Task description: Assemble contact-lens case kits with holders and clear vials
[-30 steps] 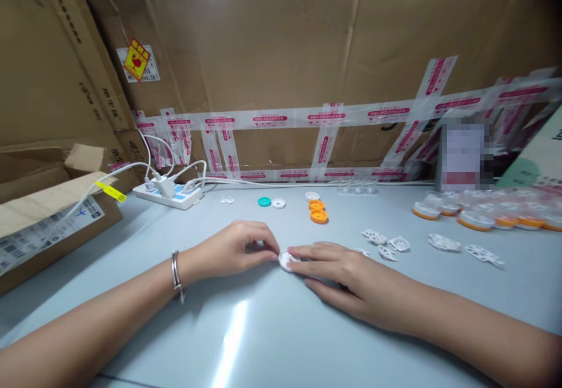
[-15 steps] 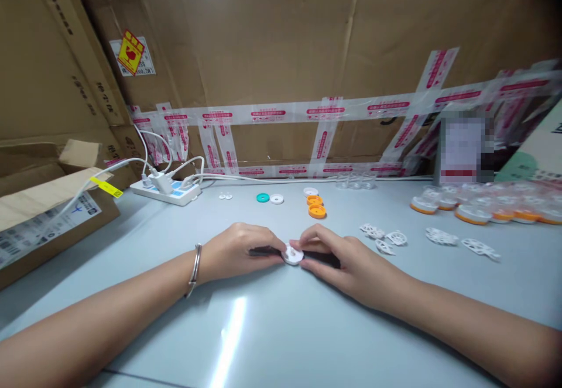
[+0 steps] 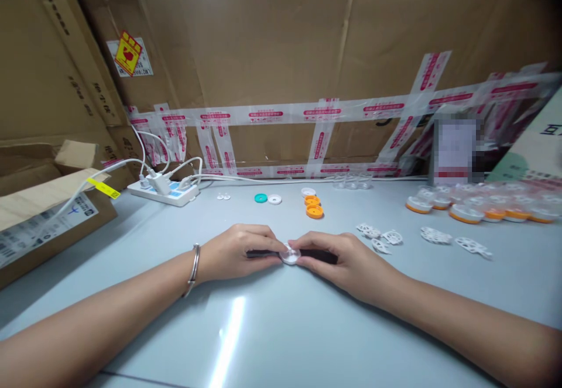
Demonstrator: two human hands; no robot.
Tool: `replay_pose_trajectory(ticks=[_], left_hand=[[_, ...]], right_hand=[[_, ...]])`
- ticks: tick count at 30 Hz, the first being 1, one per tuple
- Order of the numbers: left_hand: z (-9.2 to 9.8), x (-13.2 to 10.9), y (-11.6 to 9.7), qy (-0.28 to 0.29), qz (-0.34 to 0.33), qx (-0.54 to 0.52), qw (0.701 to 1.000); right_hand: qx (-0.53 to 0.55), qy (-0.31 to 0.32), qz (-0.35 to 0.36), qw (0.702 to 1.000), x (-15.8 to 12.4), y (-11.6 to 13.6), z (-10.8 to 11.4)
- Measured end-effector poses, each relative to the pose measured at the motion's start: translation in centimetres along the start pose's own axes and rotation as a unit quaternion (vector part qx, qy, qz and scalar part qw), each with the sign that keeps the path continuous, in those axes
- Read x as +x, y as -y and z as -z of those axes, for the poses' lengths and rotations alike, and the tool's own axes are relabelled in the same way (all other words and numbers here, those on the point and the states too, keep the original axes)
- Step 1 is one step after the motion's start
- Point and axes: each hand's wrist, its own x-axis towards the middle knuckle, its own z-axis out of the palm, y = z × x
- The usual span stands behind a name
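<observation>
Both hands meet at the middle of the grey table (image 3: 281, 329) over a small white round plastic disc (image 3: 290, 255). My left hand (image 3: 239, 253), with a metal bracelet on its wrist, pinches the disc's left edge with closed fingertips. My right hand (image 3: 338, 257) pinches its right edge the same way. The disc rests low, at or just above the tabletop. Something dark lies under the fingers of both hands; I cannot make it out.
Orange rings (image 3: 314, 208), a teal ring (image 3: 260, 198) and white rings (image 3: 274, 199) lie farther back. White spoked parts (image 3: 386, 237) and orange-rimmed clear discs (image 3: 465, 212) sit to the right. A power strip (image 3: 164, 192) with cables and a cardboard box (image 3: 48, 218) stand left. Taped cardboard walls the back.
My right hand went from lying flat on the disc to pinching its edge. The disc tilted up briefly and now sits lower between both fingertips. The view shifted slightly.
</observation>
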Motion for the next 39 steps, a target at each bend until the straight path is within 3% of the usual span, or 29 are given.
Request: replay_pose_trajectory(ticks=[14,22,25,28,31,32,35,39], left_hand=[[0.2,-0.1,-0.3,0.019,-0.003,0.008,1.000],[0.0,-0.1,-1.1,0.042,-0.014,0.057,0.997],[0.1,0.1,-1.3,0.041,-0.018,0.048,0.998],[1.2,0.3,-1.1,0.004,-0.017,0.033,0.999],[3.8,0.0,-0.2,-0.048,0.042,0.062,0.996],[4.9,-0.3,0.2,-0.043,0.071,0.074,0.994],[7.7,-1.5,1.5,0.079,0.178,0.098,0.976],[9.2,-2.5,2.2,0.197,0.277,0.056,0.939]], right_hand=[[-0.049,-0.005,0.054,0.997,-0.1,-0.1,-0.1],[-0.185,0.020,0.140,0.972,-0.3,0.2,-0.1],[-0.180,0.016,0.141,0.973,-0.4,0.4,0.0],[-0.139,-0.006,0.128,0.982,-0.3,0.2,-0.1],[-0.106,-0.023,0.099,0.989,-0.2,-0.1,-0.2],[-0.101,-0.027,0.081,0.991,-0.2,-0.1,-0.2],[-0.098,-0.033,0.033,0.994,-0.2,0.1,-0.1],[-0.092,-0.021,0.025,0.995,-0.3,0.5,-0.1]])
